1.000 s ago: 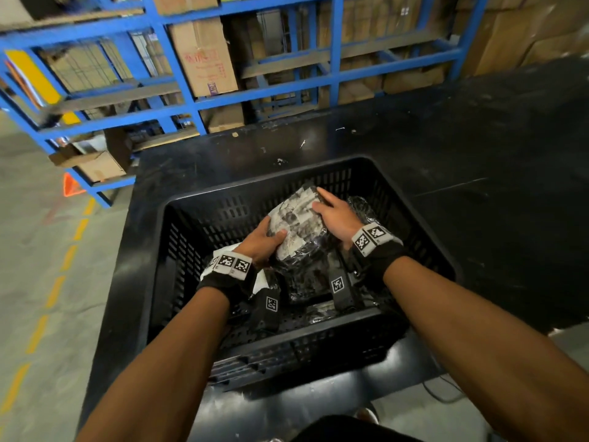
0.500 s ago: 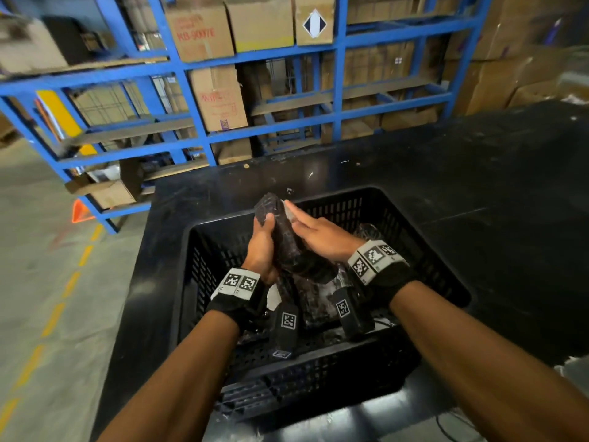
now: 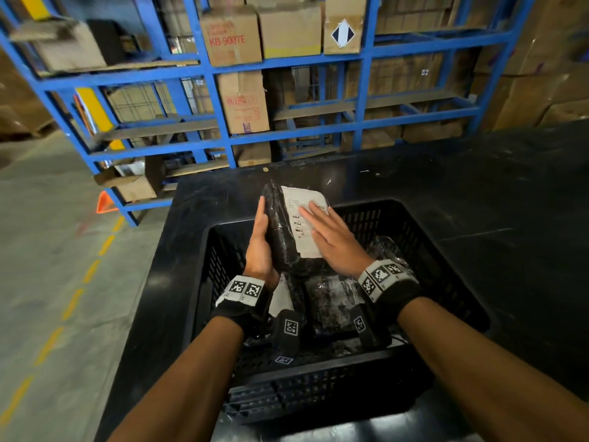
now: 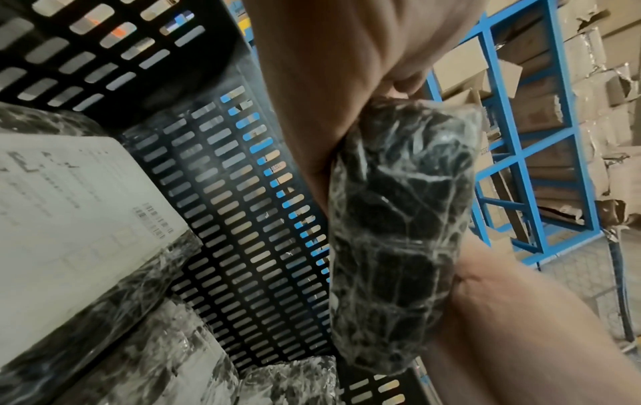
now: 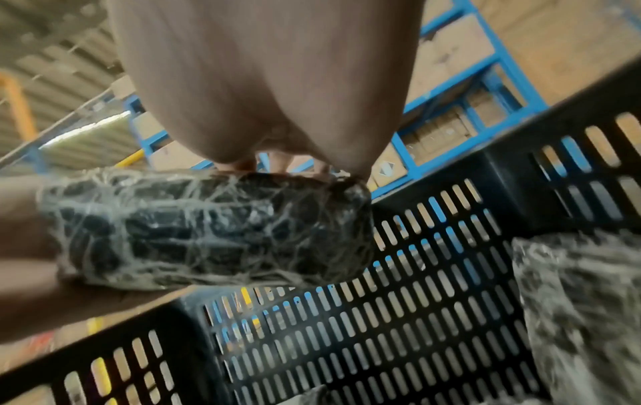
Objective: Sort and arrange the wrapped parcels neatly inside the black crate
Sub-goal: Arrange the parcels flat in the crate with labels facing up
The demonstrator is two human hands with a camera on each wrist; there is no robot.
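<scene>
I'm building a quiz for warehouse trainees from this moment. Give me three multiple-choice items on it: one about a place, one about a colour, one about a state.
1. Where is the held parcel?
A. Lifted above the black crate
B. On the floor
C. On the blue rack

2. What colour is the label on it?
A. Yellow
B. White
C. Red

3. How is the right hand on it?
A. Clenched in a fist away from it
B. Hanging at the side
C. Flat, fingers straight on the label

Answers: 1 A, it sits between both hands over the crate's far rim. 2 B, the head view shows a white printed sheet. 3 C, the palm lies on top while the left hand supports the parcel's side.
</scene>
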